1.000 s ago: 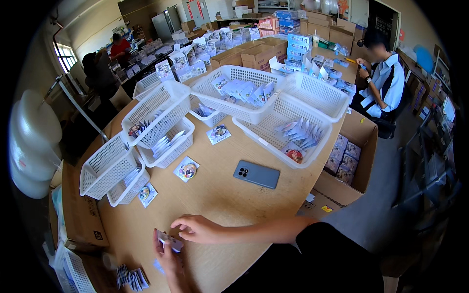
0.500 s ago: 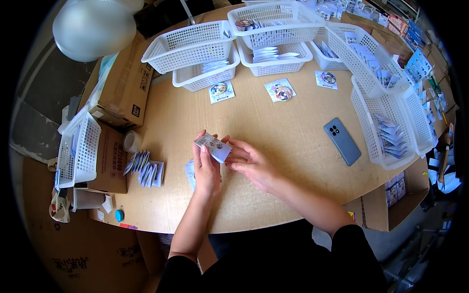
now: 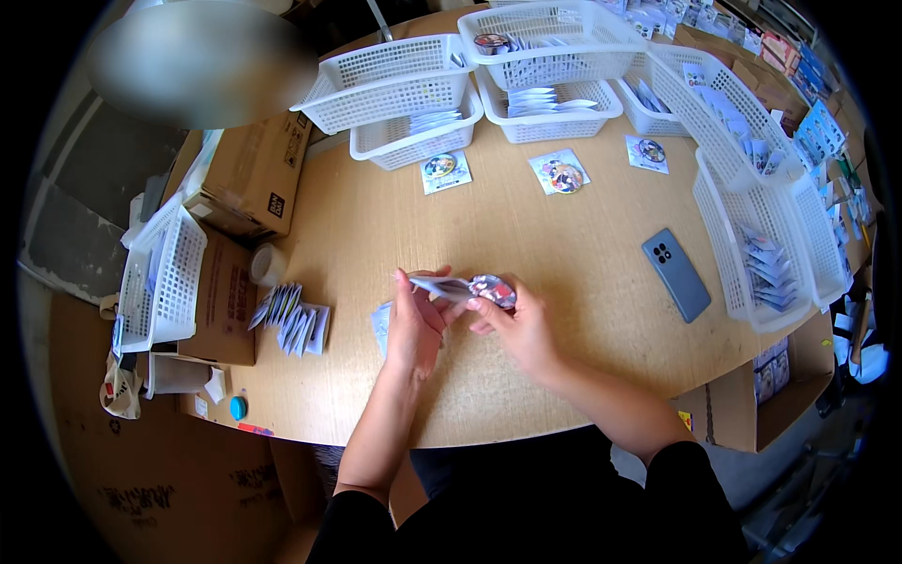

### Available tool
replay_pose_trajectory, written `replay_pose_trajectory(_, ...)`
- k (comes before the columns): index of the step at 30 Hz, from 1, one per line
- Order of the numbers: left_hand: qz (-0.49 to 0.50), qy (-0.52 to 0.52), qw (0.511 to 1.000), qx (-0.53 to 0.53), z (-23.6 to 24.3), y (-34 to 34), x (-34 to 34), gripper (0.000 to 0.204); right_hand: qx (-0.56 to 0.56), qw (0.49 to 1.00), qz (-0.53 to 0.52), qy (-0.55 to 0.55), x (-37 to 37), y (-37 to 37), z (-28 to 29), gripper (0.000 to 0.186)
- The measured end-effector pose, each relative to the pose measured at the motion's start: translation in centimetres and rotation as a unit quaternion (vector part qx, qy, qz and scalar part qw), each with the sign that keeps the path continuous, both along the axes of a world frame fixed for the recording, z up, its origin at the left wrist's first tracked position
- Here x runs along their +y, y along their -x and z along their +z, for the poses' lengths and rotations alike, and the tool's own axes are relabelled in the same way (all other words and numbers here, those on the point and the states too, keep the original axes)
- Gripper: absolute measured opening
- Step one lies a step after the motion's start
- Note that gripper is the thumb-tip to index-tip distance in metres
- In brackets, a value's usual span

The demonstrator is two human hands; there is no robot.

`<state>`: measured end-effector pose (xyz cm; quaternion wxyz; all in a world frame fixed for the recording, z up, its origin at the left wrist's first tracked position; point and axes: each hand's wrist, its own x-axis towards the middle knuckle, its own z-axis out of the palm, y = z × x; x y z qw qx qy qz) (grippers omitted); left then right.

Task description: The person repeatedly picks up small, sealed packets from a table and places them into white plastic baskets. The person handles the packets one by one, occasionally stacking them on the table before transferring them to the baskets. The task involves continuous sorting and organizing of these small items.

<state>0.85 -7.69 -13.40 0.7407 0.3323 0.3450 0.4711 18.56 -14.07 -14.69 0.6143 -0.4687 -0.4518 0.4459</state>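
My left hand (image 3: 413,329) is closed on a small flat packet (image 3: 442,285), tilted so that it shows nearly edge-on. Between the thumb and fingers of my right hand (image 3: 524,334) is a round badge (image 3: 493,290) with a dark, red and white printed face. The badge is right at the packet's right end; whether it is partly inside, I cannot tell. Beside my left wrist another pale packet (image 3: 381,324) lies on the table, partly covered by the hand. Farther left stands a fanned row of packets (image 3: 293,320).
White perforated baskets (image 3: 554,127) line the back, some stacked, with more on the right (image 3: 761,320) and left (image 3: 178,320). Three badges on cards, one of them a round badge (image 3: 567,178), lie before them. A phone (image 3: 676,275) rests at right. Cardboard boxes (image 3: 246,179) stand left.
The packet in my left hand has turned from face-up to nearly edge-on. A round badge now shows in my right hand, against the packet's end. The whole view has shifted slightly.
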Motion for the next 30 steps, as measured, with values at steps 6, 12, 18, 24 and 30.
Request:
replay_pose_trajectory(6, -0.051, 0.085, 0.993, 0.062, 1.7, -0.8, -0.3, 0.067, -0.042, 0.995, 0.079, 0.048, 0.6, -3.4, 0.5, 0.035)
replay_pose_trajectory(12, -0.058, 0.101, 0.993, 0.030, 2.3, -0.7, -0.4, 0.063, -0.129, 0.985, -0.017, -0.111, 0.7, -3.1, -0.5, 0.034)
replay_pose_trajectory(18, -0.076, 0.101, 0.992, 0.012, 1.3, -0.5, -0.5, 0.063, -0.300, 0.945, -0.025, -0.129, 0.2, -2.7, 0.7, 0.034)
replay_pose_trajectory(24, -0.147, 0.122, 0.981, -0.026, 1.5, -0.5, -0.5, 0.069, -0.374, 0.918, -0.018, -0.134, -1.0, -3.2, 3.8, 0.039)
replay_pose_trajectory(30, -0.223, 0.127, 0.965, -0.059, 1.0, 0.0, 0.2, 0.078, -0.416, 0.894, -0.030, -0.164, 0.0, -5.0, 5.3, 0.036)
